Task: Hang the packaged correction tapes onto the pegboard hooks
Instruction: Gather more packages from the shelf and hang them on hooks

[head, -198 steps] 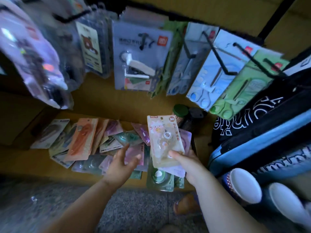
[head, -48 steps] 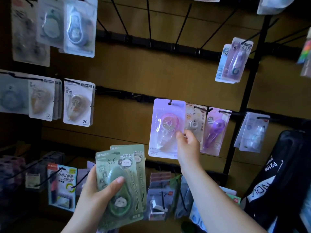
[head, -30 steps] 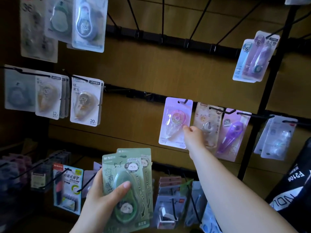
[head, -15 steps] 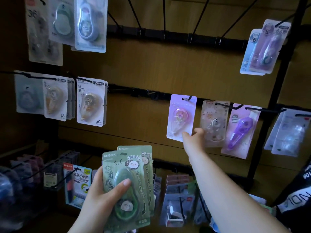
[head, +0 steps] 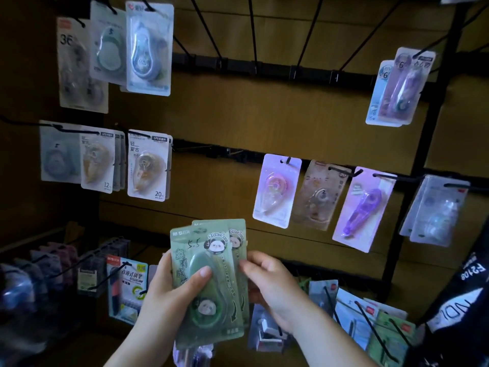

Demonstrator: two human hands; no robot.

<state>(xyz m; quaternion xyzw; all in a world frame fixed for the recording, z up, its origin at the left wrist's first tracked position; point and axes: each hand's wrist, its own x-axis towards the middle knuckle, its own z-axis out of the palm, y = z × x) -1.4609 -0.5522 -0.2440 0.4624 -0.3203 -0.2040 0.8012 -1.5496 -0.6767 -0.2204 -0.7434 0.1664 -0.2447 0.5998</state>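
Observation:
My left hand [head: 173,292] grips a small stack of green panda correction tape packs [head: 209,279], thumb across the front blister. My right hand [head: 270,284] pinches the right edge of the same stack. Both hands are low in the middle of the view, in front of the display. On the middle row hang a pink-wheel pack [head: 276,190], a beige pack [head: 318,194] and a purple pack [head: 363,207], each on its own black hook. Several bare hooks [head: 219,54] stick out of the top rail.
More tape packs hang at the upper left [head: 149,47], middle left [head: 148,165], upper right [head: 401,87] and far right [head: 434,210]. Other stationery hangs on the lowest hooks [head: 127,287]. A black upright post [head: 426,144] and a black bag [head: 463,300] stand at the right.
My right hand let go of the hung pink-wheel pack, dropped down and took hold of the green stack's right edge. The pink pack now hangs free on its hook.

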